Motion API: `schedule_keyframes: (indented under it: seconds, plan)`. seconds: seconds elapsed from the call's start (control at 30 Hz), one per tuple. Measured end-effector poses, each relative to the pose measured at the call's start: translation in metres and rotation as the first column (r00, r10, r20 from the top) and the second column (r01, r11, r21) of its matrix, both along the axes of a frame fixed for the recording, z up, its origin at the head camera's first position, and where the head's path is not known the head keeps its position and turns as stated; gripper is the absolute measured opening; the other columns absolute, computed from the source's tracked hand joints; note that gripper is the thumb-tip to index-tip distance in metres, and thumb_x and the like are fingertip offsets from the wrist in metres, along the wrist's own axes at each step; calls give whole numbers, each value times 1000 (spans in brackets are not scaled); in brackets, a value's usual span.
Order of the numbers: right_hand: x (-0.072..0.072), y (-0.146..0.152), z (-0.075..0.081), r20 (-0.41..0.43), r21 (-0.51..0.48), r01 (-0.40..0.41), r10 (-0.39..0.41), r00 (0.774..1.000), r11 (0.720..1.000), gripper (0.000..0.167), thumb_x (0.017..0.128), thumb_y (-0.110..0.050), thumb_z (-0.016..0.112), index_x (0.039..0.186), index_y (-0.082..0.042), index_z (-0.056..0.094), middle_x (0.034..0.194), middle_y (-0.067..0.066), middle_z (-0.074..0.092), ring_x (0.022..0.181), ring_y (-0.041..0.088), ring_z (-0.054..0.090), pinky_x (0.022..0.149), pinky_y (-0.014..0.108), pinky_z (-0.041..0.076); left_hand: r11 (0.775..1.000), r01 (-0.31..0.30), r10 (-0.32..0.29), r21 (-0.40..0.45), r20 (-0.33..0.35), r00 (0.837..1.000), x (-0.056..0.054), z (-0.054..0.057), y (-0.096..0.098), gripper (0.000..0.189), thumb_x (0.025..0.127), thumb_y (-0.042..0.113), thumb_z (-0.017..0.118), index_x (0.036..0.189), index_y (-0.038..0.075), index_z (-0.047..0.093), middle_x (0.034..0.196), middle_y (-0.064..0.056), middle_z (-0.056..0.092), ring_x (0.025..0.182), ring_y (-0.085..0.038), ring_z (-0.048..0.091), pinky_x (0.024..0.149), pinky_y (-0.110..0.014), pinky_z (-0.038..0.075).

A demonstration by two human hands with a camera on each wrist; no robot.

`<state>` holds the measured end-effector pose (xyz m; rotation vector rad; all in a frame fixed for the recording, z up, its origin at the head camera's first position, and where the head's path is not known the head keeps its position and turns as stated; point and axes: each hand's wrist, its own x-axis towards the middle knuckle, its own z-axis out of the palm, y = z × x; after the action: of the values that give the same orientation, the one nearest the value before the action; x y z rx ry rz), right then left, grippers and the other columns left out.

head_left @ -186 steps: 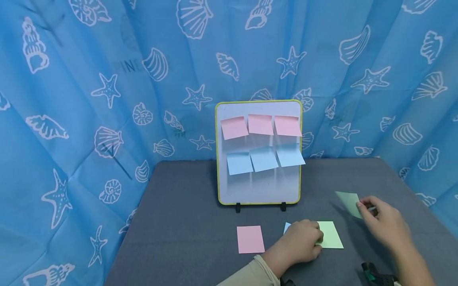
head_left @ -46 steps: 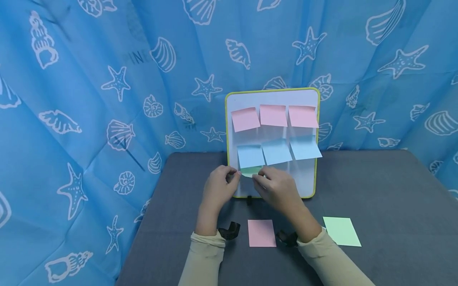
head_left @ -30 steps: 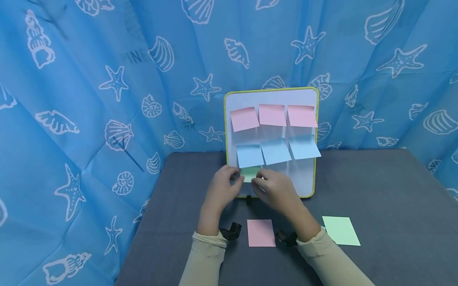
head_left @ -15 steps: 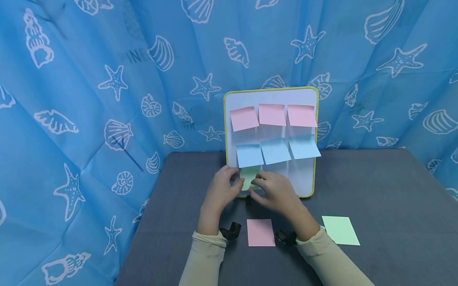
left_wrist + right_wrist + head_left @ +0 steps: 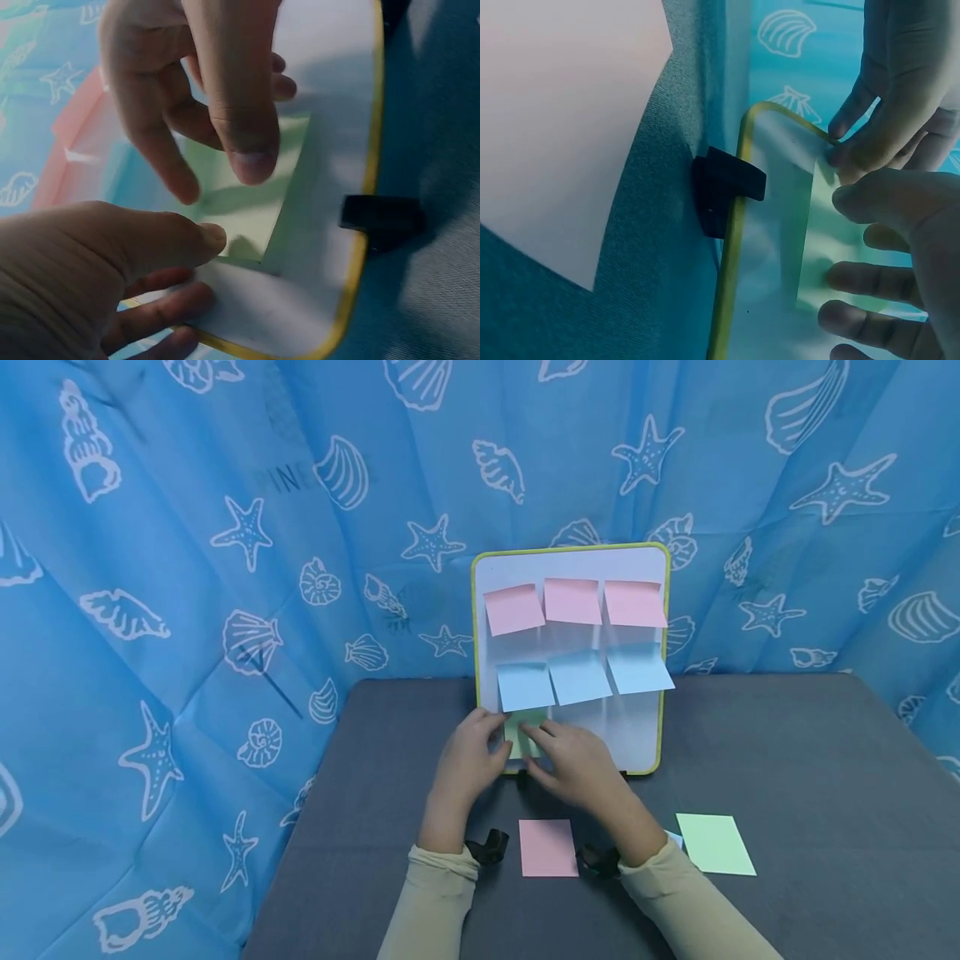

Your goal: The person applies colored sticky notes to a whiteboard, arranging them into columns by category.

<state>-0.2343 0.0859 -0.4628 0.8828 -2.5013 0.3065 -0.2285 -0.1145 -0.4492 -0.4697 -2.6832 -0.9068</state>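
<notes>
A pale green sticky note lies against the lower left of a whiteboard with a yellow rim, under the leftmost blue sticky note. My left hand is at the board's left edge, its thumb on the green note's side and its fingers loosely bent near the rim. Over the note, my right hand has its fingers spread; the fingertips are at the paper, though contact is hard to tell. Three blue notes form the middle row, and three pink sticky notes the top row.
On the grey table lie a pink pad and a green pad. A blue pad is mostly hidden by the right sleeve. Black feet support the board. A blue shell-print curtain hangs behind.
Earlier, the right hand held the green note above the table at right. Now it is on the board, flattened downward over the last second, and the right fingers have left its lower edge.
</notes>
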Motion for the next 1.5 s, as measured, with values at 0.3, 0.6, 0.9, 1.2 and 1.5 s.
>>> schedule_keyframes:
  seconds: [0.3,0.6,0.9,1.2,1.5]
  plan:
    - [0,-4,-2,46,13,42,-43,998,999,64,89,-34,86,145,-12,65,107,8,76,69,19,67,58,37,55,997,-44,38,-58,-102,994,-1,-14,-2,43,91,12,84,134,11,75,103,-3,64,86,-16,64,70,-29,53]
    - [-2,-9,-1,39,28,44,-45,998,999,67,88,-36,86,147,-12,63,101,7,74,62,15,59,52,31,46,996,-59,42,-70,-216,976,-5,-28,-3,41,90,10,85,130,10,77,103,-1,64,83,-11,62,68,-26,53]
    - [0,-11,-2,38,35,58,-59,998,998,67,88,-37,86,146,-12,64,103,9,75,63,17,62,51,32,45,998,-43,32,-39,-238,971,-5,-30,-4,40,89,8,85,128,8,77,100,-2,63,80,-11,59,66,-26,51]
    - [5,6,1,107,34,127,-130,986,991,71,89,-39,84,151,-15,60,103,10,77,71,22,68,54,37,49,999,-26,19,-26,-221,975,-6,-29,-2,39,89,9,85,127,9,77,99,-2,63,80,-12,60,66,-26,52]
    - [8,28,0,122,34,163,-166,979,986,74,88,-38,85,154,-17,58,80,2,62,57,12,44,50,30,34,999,-37,35,-7,-188,981,-4,-28,-2,41,89,9,85,129,12,77,97,-1,62,78,-10,57,63,-24,49]
